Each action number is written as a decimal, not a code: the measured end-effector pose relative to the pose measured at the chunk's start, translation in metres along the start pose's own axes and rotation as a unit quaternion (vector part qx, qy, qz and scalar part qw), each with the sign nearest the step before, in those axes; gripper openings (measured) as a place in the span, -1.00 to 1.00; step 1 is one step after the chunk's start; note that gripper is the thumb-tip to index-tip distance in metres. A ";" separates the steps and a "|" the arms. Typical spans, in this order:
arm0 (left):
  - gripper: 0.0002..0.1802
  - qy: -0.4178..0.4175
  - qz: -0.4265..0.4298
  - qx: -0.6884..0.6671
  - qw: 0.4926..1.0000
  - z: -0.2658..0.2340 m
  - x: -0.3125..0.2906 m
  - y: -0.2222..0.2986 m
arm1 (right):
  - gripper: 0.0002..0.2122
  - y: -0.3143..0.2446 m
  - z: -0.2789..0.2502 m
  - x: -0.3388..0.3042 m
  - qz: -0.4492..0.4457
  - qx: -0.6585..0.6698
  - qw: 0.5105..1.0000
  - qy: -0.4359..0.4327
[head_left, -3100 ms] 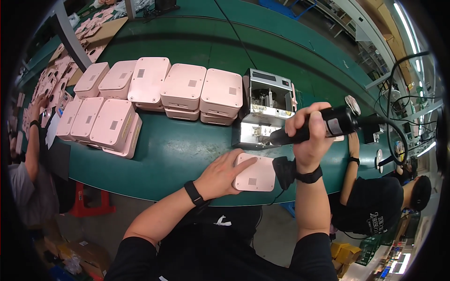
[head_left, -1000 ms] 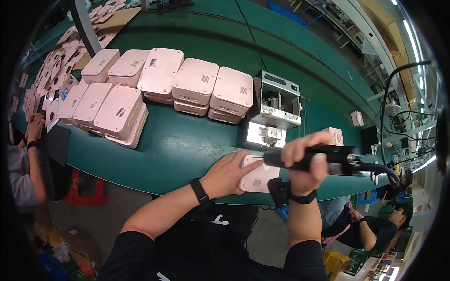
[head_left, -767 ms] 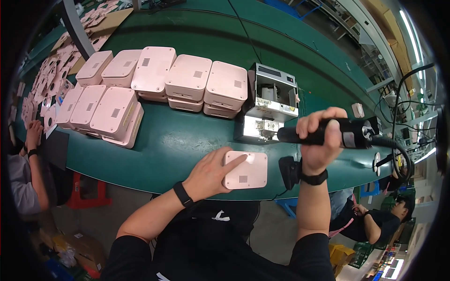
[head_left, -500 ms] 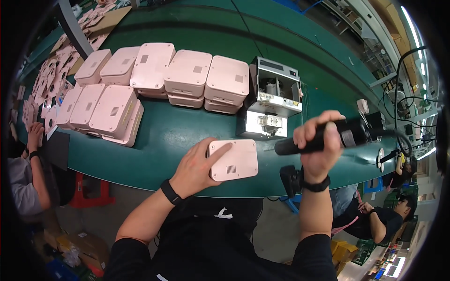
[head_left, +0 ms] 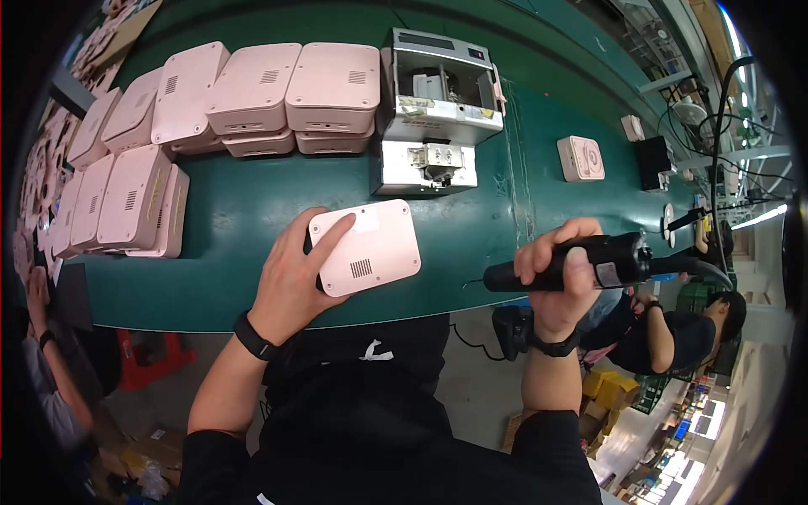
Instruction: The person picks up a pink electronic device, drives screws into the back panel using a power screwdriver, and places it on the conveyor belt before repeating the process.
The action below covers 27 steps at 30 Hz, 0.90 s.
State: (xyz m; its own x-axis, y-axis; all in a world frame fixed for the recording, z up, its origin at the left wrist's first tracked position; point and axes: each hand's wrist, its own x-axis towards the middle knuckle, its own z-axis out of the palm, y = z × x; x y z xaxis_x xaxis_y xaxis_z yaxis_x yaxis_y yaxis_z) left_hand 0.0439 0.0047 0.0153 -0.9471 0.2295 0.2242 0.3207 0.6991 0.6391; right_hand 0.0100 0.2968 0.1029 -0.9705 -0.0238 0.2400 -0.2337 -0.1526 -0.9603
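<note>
My left hand [head_left: 292,265] is closed around the left side of a pale pink plastic box [head_left: 387,252] with rounded corners, a slotted vent and a small white label. Its forefinger lies across the top face, and the box is slightly tilted near the table's front edge. In my right hand [head_left: 555,282] is a black electric screwdriver [head_left: 619,257], held almost level with its thin bit pointing left at the box. A gap separates the bit from the box. Whether a screw sits on the tip is too small to tell.
Several similar pink boxes [head_left: 252,88] stand stacked at the left. Beyond my hands is a metal screw feeder [head_left: 442,109]. Another pink box [head_left: 581,158] lies at the right, near a black device [head_left: 654,160]. A cable [head_left: 703,268] trails from the screwdriver. Other people sit on both sides.
The view has swung right, so the table things appear farther left. The pink box has turned slightly counterclockwise in my left hand. The screwdriver has drawn away from it, to the right and nearer me.
</note>
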 end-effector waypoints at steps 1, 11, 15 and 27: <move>0.07 -0.002 -0.002 -0.001 1.000 0.001 0.001 0.000 | -0.72 0.004 -0.003 -0.004 0.005 -0.009 1.000 0.004; 0.22 -0.023 -0.010 0.057 0.998 -0.019 -0.002 0.014 | -0.73 0.010 -0.018 -0.011 0.007 0.001 0.999 0.050; 0.17 0.005 0.004 0.039 0.999 -0.015 -0.012 0.015 | -0.73 -0.014 -0.006 0.000 -0.012 0.043 0.999 0.029; 0.02 0.062 -0.013 0.015 0.998 -0.010 -0.029 0.002 | -0.67 0.017 0.004 -0.020 0.013 0.023 0.999 0.036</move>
State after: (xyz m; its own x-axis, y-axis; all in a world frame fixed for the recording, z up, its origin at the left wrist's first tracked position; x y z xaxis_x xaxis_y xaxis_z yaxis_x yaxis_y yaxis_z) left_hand 0.0718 -0.0068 0.0179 -0.9458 0.1276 0.2986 0.2945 0.7245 0.6233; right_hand 0.0256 0.2912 0.0826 -0.9784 0.0424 0.2022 -0.2066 -0.1978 -0.9582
